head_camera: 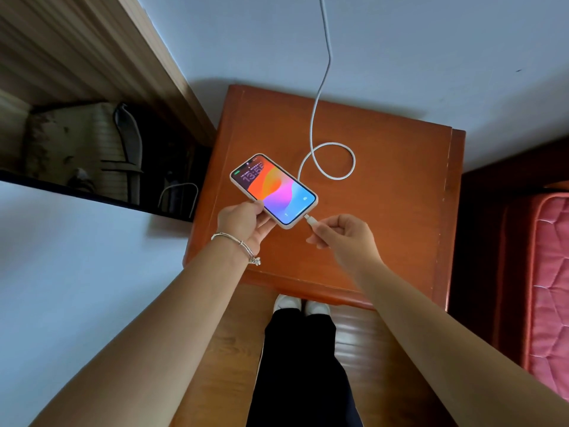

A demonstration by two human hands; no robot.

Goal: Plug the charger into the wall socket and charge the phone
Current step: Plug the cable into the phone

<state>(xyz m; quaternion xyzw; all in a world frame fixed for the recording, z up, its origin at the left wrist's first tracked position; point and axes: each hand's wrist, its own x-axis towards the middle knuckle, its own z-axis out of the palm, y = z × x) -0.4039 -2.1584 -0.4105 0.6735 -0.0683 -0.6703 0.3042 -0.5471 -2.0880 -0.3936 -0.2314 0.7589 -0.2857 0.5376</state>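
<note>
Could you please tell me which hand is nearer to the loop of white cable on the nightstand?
Right. The right hand, pinching the connector, sits just on the near side of the loop; the left hand, holding the phone, is farther off to the loop's left.

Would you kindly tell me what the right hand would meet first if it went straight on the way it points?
The phone, at its bottom edge. The right hand, pinching the plug, points up-left at it, and the left hand holds it. The plug tip seems at the port; depth unclear.
</note>
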